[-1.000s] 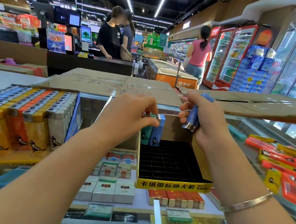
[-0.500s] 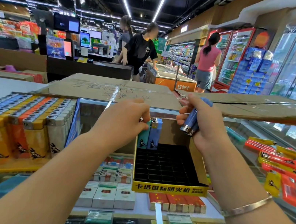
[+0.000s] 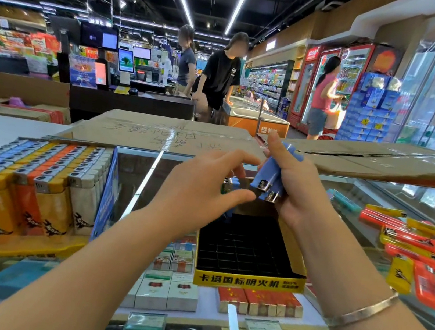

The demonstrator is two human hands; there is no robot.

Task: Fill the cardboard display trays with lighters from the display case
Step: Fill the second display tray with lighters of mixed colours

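Observation:
A yellow cardboard tray (image 3: pixel 247 281) with a black grid insert stands on the glass counter, mostly unfilled. At its back left corner the metal top of a lighter (image 3: pixel 226 185) shows behind my left hand (image 3: pixel 201 190). That hand hovers above the tray with thumb and fingers spread and nothing in it, its fingertips close to a bundle of blue lighters (image 3: pixel 272 174). My right hand (image 3: pixel 299 194) grips this bundle, metal heads pointing down and left.
A full tray of blue, yellow, orange and white lighters (image 3: pixel 38 183) stands at the left. Loose red and yellow lighters (image 3: pixel 424 246) lie on the glass at the right. Cigarette packs (image 3: pixel 163 292) sit under the glass. Flat cardboard boxes (image 3: pixel 175 136) lie behind; several people stand beyond.
My left hand has let go of the lighters standing in the tray's back corner and risen to the right, toward the blue bundle. My right hand has lowered the bundle toward it.

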